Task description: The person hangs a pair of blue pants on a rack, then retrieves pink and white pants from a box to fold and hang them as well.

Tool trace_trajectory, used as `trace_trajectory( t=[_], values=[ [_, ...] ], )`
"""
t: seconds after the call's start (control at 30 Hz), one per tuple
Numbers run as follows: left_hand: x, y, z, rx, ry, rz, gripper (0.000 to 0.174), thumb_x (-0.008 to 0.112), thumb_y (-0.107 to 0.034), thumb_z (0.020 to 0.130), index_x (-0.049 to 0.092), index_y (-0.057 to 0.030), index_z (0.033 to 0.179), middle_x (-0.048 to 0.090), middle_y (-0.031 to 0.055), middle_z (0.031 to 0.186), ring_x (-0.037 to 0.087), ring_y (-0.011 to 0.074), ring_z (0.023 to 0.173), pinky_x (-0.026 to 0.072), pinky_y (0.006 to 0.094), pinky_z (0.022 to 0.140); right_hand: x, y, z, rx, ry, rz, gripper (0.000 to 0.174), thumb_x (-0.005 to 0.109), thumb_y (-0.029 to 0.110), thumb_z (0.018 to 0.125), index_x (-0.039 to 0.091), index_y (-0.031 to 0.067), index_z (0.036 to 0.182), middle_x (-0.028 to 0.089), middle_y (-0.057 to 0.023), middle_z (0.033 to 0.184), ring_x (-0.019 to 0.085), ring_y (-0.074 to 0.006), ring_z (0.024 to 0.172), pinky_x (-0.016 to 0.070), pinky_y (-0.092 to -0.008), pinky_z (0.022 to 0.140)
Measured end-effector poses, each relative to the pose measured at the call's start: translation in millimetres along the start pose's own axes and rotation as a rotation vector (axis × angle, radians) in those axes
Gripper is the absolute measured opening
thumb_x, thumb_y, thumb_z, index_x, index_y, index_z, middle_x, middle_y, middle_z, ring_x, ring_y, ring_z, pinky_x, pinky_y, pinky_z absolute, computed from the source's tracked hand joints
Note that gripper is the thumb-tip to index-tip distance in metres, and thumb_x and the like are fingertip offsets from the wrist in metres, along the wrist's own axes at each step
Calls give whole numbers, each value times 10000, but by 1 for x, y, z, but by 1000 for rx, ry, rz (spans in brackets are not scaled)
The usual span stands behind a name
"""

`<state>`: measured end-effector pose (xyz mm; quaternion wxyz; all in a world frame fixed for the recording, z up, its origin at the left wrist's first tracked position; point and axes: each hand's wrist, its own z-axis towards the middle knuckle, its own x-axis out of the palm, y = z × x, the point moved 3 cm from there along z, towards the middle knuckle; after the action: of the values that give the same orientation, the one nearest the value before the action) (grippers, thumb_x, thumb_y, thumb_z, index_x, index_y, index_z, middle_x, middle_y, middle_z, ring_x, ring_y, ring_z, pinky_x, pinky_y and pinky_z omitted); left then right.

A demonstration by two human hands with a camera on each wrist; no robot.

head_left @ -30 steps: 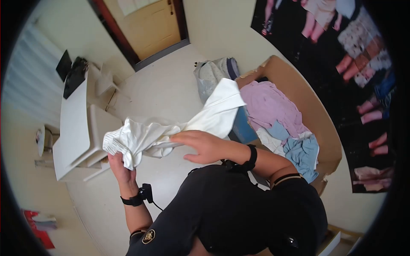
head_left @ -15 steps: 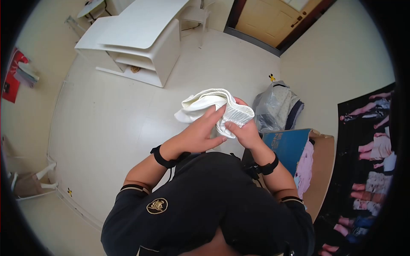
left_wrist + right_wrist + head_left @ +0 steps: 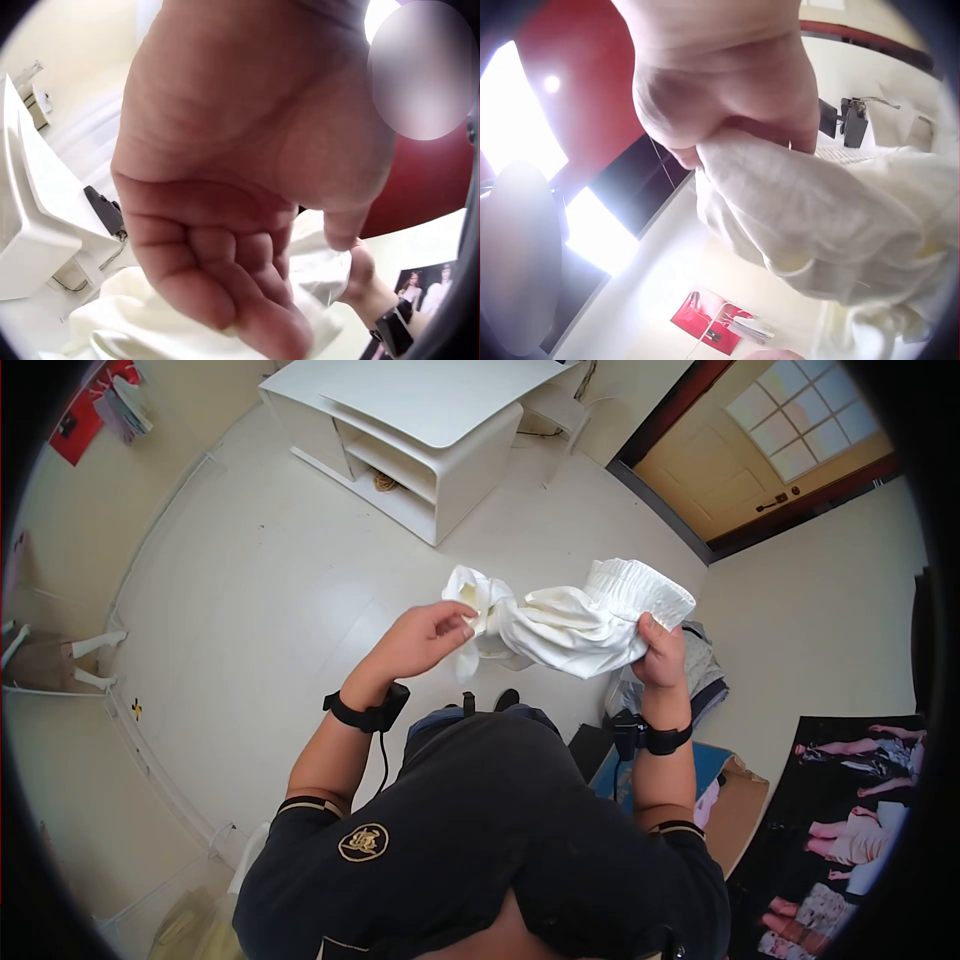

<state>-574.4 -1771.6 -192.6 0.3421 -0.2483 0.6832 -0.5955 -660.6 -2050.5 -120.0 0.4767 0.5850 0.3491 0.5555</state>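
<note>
A white garment [image 3: 570, 630] with a wide, gathered elastic band [image 3: 645, 588] is stretched bunched and twisted in front of the body. At its banded end, my right hand [image 3: 662, 652] grips the cloth, thumb on top. The right wrist view has folds of the white cloth [image 3: 817, 217] coming out from under the fingers. My left hand [image 3: 425, 638] is at the narrower, twisted end, fingers bent and fingertips right at the cloth. In the left wrist view the left fingers [image 3: 202, 247] curl in front of the fabric; I cannot tell whether they pinch it.
A cardboard box [image 3: 742, 805] with a blue side stands low on the right, beside a bag [image 3: 705, 670] of folded textiles. Ahead is a white desk with shelves [image 3: 440, 420]. A door [image 3: 765, 455] is at the back right, and a poster [image 3: 830, 840] hangs on the right wall.
The view has swung away from the box towards the desk. The garment passed from the left hand's banded grip to the right hand. The hands have since spread apart, stretching the cloth sideways.
</note>
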Motion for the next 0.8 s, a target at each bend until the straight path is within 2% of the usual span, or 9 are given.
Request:
trace_trajectory(
  t=[0.13,0.2,0.33,0.4,0.43,0.53,0.6,0.73,0.8],
  values=[
    [-9,4,32,53,-231,74,379,610,-213,805,513,-46,1131,607,82,1010,562,181,965,425,322,839,-9,12,12,8,80,127,538,590,199,793,407,-51,1232,521,-184,1191,522,-316,1083,388,-421,958],
    [-3,4,50,11,-182,51,449,619,-228,796,478,-47,1183,568,110,1106,517,201,1068,394,342,902,-15,18,20,-7,230,557,540,611,159,735,443,-81,1189,541,-207,1155,545,-340,1046,411,-434,932],
    [30,8,96,7,-52,45,557,666,-247,759,455,-36,1228,507,131,1210,447,224,1164,345,359,970,-28,30,32,-34,415,779,615,586,202,637,480,-104,1160,548,-255,1121,550,-376,1027,422,-462,906],
    [58,-8,113,135,419,-23,534,660,-155,761,445,-49,1239,490,101,1237,436,222,1173,331,360,988,-27,38,45,-40,466,808,603,585,202,654,479,-101,1165,550,-251,1121,554,-372,1020,422,-459,905],
    [65,-15,119,129,426,-12,534,660,-155,761,445,-49,1239,490,101,1237,436,222,1173,331,360,988,-30,41,51,-45,524,823,591,584,201,671,477,-99,1169,551,-247,1122,558,-368,1013,422,-456,904],
    [78,-37,141,172,414,-49,533,666,-117,749,453,-37,1231,505,85,1221,448,197,1144,339,337,976,-74,40,71,-94,272,792,568,575,205,719,461,-102,1182,561,-233,1110,567,-353,995,418,-443,910],
    [63,-41,161,-15,348,-243,503,633,-100,773,448,-22,1233,520,73,1197,462,172,1109,348,315,960,-89,44,99,-123,257,788,538,559,215,766,449,-94,1192,559,-216,1119,559,-339,1010,408,-427,925],
    [9,-51,197,69,-31,-265,316,510,-94,868,508,-1,1170,553,59,1148,492,139,1052,373,279,914,-120,39,157,-27,105,749,439,514,178,818,456,-73,1174,535,-192,1163,539,-303,1051,404,-399,932],
    [-27,-52,217,65,-219,-434,313,477,-102,878,500,11,1169,555,63,1134,498,138,1032,379,270,895,-136,33,188,65,-87,358,387,417,191,887,452,-50,1189,532,-181,1175,529,-292,1070,389,-383,947]
  ],
)
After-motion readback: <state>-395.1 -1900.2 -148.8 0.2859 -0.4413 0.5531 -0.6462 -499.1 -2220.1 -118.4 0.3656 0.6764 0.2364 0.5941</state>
